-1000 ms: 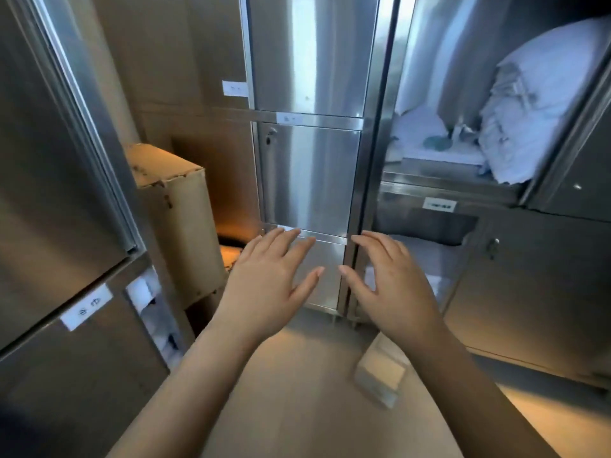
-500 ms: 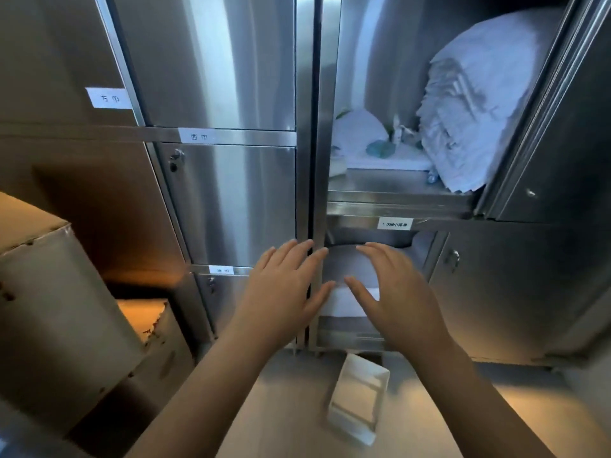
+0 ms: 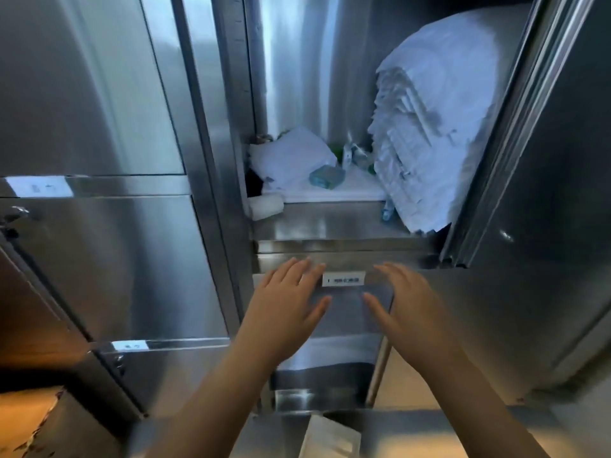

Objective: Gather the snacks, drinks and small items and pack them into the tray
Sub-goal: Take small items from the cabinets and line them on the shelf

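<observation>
At the open cabinet shelf (image 3: 330, 223), the leaning linen stack (image 3: 436, 127) crowds the small items (image 3: 355, 157) and teal packet (image 3: 327, 176); a careless reach could, I think, bring it slumping or knock them off the edge. Both the left hand (image 3: 287, 305) and right hand (image 3: 410, 305) hover below the shelf, fingers spread, holding nothing. The tray (image 3: 330, 438) sits on the floor (image 3: 396, 431) beneath.

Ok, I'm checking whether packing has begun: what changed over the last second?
The view swung right and up, closer to the open cabinet. The left hand and right hand now hover before the labelled shelf edge. Nothing was taken hold of: both hands stay open and empty. The white tray still lies on the floor below.
</observation>
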`<state>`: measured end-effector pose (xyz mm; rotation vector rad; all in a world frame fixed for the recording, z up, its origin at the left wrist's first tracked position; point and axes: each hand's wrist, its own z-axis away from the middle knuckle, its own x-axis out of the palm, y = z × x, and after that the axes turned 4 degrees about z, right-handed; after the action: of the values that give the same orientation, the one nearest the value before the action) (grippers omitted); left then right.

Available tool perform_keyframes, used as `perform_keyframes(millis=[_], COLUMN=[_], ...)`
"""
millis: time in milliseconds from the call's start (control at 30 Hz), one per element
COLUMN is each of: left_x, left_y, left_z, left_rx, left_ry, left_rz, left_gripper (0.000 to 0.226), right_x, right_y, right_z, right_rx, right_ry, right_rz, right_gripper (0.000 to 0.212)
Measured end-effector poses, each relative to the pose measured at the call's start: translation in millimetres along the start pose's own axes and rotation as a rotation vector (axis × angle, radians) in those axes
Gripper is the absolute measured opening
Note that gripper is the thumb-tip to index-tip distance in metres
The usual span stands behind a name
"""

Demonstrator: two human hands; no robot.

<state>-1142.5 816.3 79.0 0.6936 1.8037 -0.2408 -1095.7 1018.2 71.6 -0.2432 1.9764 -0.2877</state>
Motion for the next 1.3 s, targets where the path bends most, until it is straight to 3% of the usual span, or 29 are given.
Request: perform_keyframes(millis=[300, 433, 733, 967, 1200, 1300], left_x=[54.1, 75.7, 119.8, 135.6, 145.6, 150.9], left_y=[-40.6, -74.0, -128.2, -158.6, -177.4, -181.0], left_z=[-122.0, -169.8, -259.3, -299.9, -317.6, -320.8], left_rx=[-0.105, -0.129, -0.023, -0.156, -0.366, -0.425], left_ry=[-0.041, -0.050, -0.067, -0.047, -0.023, -0.048], left_rz=[-0.031, -0.071, -0.055, -0.085, -0.176, -0.214], left_gripper=[0.057, 0.055, 0.054, 0.057, 0.057, 0.060], right_x=[47.5, 82.7, 147.3, 171.0, 172.6, 175.1], right_y=[84.0, 97.5, 127.6, 149.3, 168.4, 168.1], right_z=[-129.9, -174.5, -254.9, -293.5, -309.6, -315.1], right_rx=[-0.046, 0.034, 0.206, 0.274, 0.114, 0.016], right_ry=[-0.077, -0.122, 0.003, -0.014, 0.017, 0.021], right_rz=[0.004, 0.014, 0.115, 0.255, 0.209, 0.131], right_gripper=[0.048, 0.050, 0.047, 0.040, 0.015, 0.015])
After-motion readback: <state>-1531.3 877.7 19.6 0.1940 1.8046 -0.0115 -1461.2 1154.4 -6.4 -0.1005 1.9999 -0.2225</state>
